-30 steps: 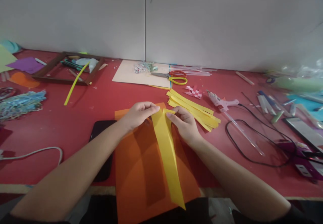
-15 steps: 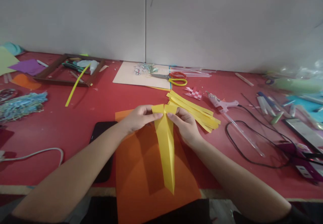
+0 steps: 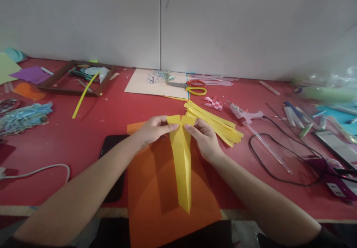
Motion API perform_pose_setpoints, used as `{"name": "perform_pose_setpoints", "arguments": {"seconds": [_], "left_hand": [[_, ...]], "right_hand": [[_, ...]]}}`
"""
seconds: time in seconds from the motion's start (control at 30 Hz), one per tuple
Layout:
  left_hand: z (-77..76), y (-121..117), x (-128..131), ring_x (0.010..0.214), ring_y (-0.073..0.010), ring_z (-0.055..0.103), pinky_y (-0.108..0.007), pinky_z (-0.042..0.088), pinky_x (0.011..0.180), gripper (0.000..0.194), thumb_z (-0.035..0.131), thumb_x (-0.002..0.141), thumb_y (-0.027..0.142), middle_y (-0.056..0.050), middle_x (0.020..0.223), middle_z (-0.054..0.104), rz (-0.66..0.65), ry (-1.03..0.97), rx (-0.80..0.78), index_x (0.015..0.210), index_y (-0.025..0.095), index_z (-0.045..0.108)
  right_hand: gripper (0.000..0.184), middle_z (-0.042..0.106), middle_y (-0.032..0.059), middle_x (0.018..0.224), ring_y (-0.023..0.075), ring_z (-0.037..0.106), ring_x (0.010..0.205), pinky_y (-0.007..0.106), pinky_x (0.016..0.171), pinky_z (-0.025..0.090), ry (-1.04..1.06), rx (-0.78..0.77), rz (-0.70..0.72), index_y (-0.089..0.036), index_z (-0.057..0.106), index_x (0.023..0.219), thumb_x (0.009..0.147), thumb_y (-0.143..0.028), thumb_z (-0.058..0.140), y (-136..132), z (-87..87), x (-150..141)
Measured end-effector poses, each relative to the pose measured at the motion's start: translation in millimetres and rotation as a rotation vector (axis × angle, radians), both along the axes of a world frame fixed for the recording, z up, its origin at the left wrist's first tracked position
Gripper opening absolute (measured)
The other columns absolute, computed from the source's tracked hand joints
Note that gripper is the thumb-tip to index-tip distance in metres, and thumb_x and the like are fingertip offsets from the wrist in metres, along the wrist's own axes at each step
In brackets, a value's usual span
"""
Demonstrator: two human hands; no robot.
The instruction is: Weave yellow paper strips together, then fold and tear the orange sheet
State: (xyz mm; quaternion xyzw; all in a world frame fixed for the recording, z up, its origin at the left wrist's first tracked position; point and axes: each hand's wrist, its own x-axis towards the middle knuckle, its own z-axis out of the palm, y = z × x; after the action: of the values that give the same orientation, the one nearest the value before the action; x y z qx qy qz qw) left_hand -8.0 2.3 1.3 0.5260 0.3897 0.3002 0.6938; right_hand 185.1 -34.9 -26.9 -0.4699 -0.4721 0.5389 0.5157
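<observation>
Both my hands pinch the top of a folded yellow paper strip (image 3: 182, 158) that hangs down toward me. My left hand (image 3: 152, 130) grips its upper left flap with closed fingers. My right hand (image 3: 205, 136) grips the upper right flap the same way. Under the strip lies an orange paper sheet (image 3: 156, 192) that reaches over the table's near edge. A pile of several yellow strips (image 3: 216, 123) rests just right of my right hand.
Red table (image 3: 83, 136) holds scissors (image 3: 192, 87) on a cream card, a pink glue gun (image 3: 245, 114) with black cord, a dark phone (image 3: 110, 147) under my left arm, a wooden frame (image 3: 75, 78) at back left, pens and a tablet at right.
The strip's top has been folded out into two flaps and lifted slightly away from me. Its hanging end has shortened and narrowed. Both hands kept their grip.
</observation>
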Motion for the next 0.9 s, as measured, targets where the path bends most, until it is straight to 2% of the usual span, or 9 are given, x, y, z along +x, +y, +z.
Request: {"name": "perform_pose_setpoints", "arguments": {"seconds": [0.1,0.23,0.33,0.43,0.53,0.7,0.9], "left_hand": [[-0.5,0.5,0.2,0.082,-0.0185,0.067,-0.029,0.048,0.071,0.041,0.08,0.073,0.049,-0.007,0.096,0.075,0.014,0.022,0.008,0.097,0.016,0.072],[0.2,0.7,0.8,0.084,-0.0188,0.067,-0.028,0.049,0.071,0.041,0.079,0.074,0.05,-0.007,0.096,0.075,0.027,0.018,0.017,0.096,0.016,0.072],[1.2,-0.5,0.9,0.084,-0.0189,0.067,-0.028,0.049,0.07,0.042,0.078,0.075,0.052,-0.008,0.097,0.075,0.03,0.032,0.024,0.096,0.016,0.072],[1.6,-2.2,0.7,0.08,-0.0189,0.067,-0.029,0.048,0.067,0.046,0.075,0.076,0.056,-0.009,0.094,0.074,-0.037,0.07,0.009,0.096,0.015,0.071],[1.0,-2.7,0.6,0.085,-0.0211,0.067,-0.031,0.048,0.07,0.05,0.076,0.075,0.056,-0.01,0.1,0.074,-0.091,0.131,-0.006,0.104,0.015,0.071],[-0.8,-0.3,-0.3,0.1,-0.0249,0.065,-0.031,0.047,0.073,0.051,0.077,0.075,0.055,-0.011,0.114,0.073,-0.061,0.146,0.027,0.111,0.019,0.072],[-0.2,0.1,-0.8,0.094,-0.0224,0.066,-0.028,0.045,0.067,0.049,0.076,0.077,0.054,-0.009,0.113,0.074,-0.059,0.132,0.042,0.113,0.021,0.073]], "right_hand": [[0.04,0.053,-0.003,0.063,0.0141,0.049,0.062,0.03,0.058,0.04,-0.01,0.036,-0.072,-0.023,0.051,0.065,0.076,-0.05,0.078,0.0,1.1,0.2],[0.041,0.05,-0.0042,0.059,0.0122,0.044,0.056,0.028,0.054,0.039,-0.041,0.04,-0.089,-0.023,0.052,0.063,0.075,-0.052,0.078,-0.1,2.3,0.3],[0.038,0.054,-0.0034,0.062,0.0129,0.048,0.058,0.029,0.057,0.042,-0.034,0.045,-0.092,-0.023,0.055,0.066,0.075,-0.052,0.079,0.4,1.4,0.2],[0.033,0.06,-0.0022,0.068,0.015,0.055,0.064,0.03,0.062,0.047,-0.004,0.036,-0.079,-0.024,0.059,0.07,0.076,-0.05,0.078,1.1,-1.1,0.2],[0.027,0.064,-0.0019,0.072,0.0161,0.058,0.068,0.031,0.067,0.05,0.05,0.027,-0.071,-0.025,0.063,0.073,0.077,-0.047,0.078,1.4,-2.3,-0.1],[0.018,0.069,-0.0017,0.078,0.0159,0.062,0.073,0.031,0.075,0.051,0.151,-0.004,0.004,-0.025,0.07,0.078,0.078,-0.041,0.079,-0.6,3.3,-2.2],[0.021,0.071,-0.0009,0.078,0.0166,0.064,0.076,0.031,0.077,0.052,0.148,0.008,-0.003,-0.023,0.067,0.07,0.076,-0.039,0.08,-1.1,4.3,-3.6]]}}
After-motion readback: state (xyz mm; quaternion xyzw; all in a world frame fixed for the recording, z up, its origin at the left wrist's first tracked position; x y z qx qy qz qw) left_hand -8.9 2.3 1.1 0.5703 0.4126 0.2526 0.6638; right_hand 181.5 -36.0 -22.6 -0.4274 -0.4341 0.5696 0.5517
